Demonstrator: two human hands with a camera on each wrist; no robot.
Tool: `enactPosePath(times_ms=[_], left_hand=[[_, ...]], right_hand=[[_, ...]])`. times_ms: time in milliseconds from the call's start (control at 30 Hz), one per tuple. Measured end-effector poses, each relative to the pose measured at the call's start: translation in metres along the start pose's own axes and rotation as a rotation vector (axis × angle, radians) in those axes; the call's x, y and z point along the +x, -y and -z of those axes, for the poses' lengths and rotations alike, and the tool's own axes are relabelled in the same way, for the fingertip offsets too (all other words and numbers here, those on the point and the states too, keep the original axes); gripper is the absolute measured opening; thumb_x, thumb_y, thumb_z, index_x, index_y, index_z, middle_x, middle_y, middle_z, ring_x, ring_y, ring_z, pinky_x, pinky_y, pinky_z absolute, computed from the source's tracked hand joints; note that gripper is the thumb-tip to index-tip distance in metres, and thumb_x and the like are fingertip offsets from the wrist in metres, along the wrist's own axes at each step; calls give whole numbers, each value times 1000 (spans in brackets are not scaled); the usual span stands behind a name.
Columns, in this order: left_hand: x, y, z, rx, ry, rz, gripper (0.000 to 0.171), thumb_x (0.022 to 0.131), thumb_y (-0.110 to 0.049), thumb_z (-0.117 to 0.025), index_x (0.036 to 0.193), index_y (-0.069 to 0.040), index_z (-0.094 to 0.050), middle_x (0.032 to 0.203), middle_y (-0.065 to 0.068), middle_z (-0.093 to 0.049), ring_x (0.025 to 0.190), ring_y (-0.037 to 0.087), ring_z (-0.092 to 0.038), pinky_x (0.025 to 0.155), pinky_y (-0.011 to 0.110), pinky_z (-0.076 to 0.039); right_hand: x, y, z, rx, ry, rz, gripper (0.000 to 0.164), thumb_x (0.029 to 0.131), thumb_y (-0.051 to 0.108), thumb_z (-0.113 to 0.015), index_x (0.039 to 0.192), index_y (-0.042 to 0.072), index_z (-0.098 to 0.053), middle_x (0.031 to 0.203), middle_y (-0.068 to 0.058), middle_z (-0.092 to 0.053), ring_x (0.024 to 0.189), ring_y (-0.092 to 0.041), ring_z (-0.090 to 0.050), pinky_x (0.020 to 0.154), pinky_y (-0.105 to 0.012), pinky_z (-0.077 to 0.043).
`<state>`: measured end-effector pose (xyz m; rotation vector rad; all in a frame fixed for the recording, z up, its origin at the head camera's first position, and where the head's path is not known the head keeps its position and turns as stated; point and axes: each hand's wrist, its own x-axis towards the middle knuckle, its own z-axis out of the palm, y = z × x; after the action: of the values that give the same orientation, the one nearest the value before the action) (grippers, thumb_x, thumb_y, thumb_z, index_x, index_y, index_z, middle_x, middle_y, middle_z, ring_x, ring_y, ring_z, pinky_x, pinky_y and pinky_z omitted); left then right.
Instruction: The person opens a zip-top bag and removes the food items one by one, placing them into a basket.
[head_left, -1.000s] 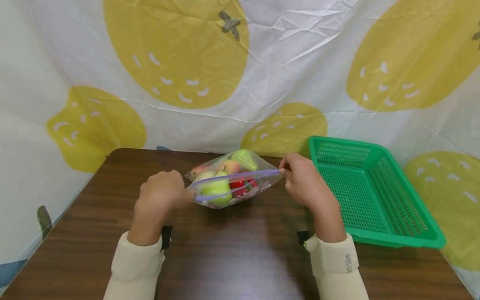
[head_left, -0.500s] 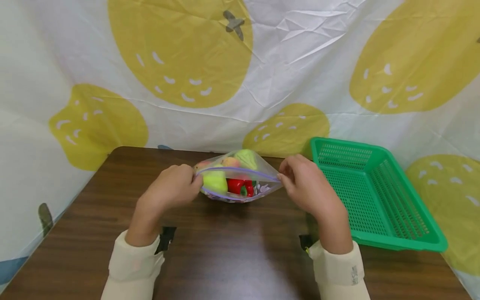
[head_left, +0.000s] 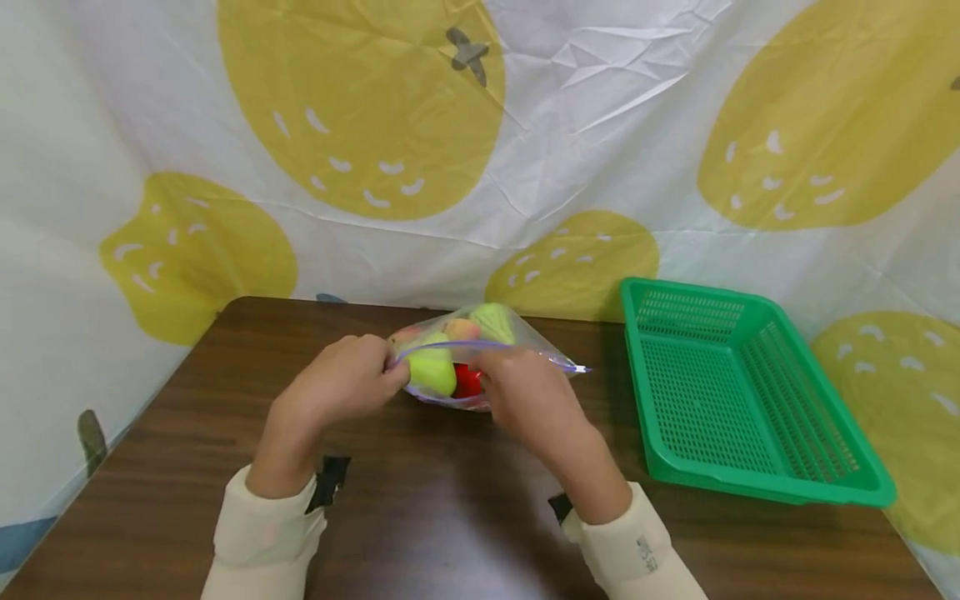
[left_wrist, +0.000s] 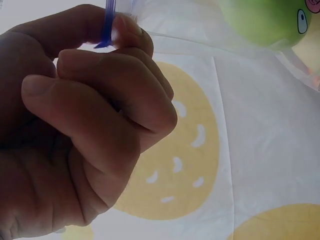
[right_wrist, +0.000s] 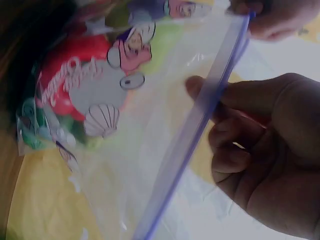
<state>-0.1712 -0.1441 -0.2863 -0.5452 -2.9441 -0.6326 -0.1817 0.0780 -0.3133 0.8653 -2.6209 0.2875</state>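
Observation:
A clear zip bag (head_left: 536,333) with a purple zip strip lies near the table's far edge, its mouth facing me. Inside are a green fruit (head_left: 432,372), a red pepper (head_left: 467,381), a peach-coloured fruit (head_left: 462,329) and a pale green vegetable (head_left: 492,322). My left hand (head_left: 347,372) pinches the left end of the zip strip (left_wrist: 108,22), fingers curled. My right hand (head_left: 525,397) is at the bag's mouth, overlapping the pepper. In the right wrist view its thumb (right_wrist: 250,95) crosses the zip line; whether it pinches the strip I cannot tell.
A green plastic basket (head_left: 651,433) stands at the right of the brown wooden table (head_left: 420,517), with no item visible in it. Behind hangs a white cloth (head_left: 360,267) printed with yellow fruit. Cartoon print (right_wrist: 132,47) covers part of the bag.
My left hand has shifted slightly right, gripping the bag's left corner. My right hand has let go of the right corner and moved left to the bag's mouth. The mouth has spread wider.

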Motion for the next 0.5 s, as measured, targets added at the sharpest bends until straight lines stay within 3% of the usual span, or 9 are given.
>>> enactPosePath(times_ms=[167, 300, 400, 500], left_hand=[[-1, -1, -1, 0, 11, -2, 41, 84, -15, -53, 47, -18, -35, 46, -7, -32, 46, 14, -34, 45, 28, -28], [-1, -3, -1, 3, 30, -2, 40, 84, -16, -55, 47, -17, -38, 48, -5, -36, 46, 15, -37, 45, 28, -31], [-1, -3, -2, 3, 35, -6, 38, 84, -16, -55, 48, -16, -41, 48, -4, -38, 46, 16, -39, 45, 29, -32], [-1, -4, -3, 2, 44, -8, 38, 83, -16, -55, 48, -15, -42, 48, -4, -38, 46, 15, -39, 45, 28, -32]], right_hand=[[1, 5, -13, 17, 140, -20, 19, 78, 11, -77, 96, 11, -71, 82, -1, -73, 77, -21, -63, 64, -40, -57], [0, 3, -19, 66, 218, -54, 47, 74, 19, -84, 117, 7, -67, 110, -6, -71, 99, -23, -62, 80, -43, -57], [0, 1, -21, 94, 244, -90, 75, 72, 23, -86, 138, 6, -54, 138, -15, -57, 118, -31, -55, 91, -49, -54], [1, 1, -22, 103, 254, -139, 95, 70, 25, -88, 149, 9, -39, 152, -23, -38, 132, -41, -40, 96, -56, -50]])
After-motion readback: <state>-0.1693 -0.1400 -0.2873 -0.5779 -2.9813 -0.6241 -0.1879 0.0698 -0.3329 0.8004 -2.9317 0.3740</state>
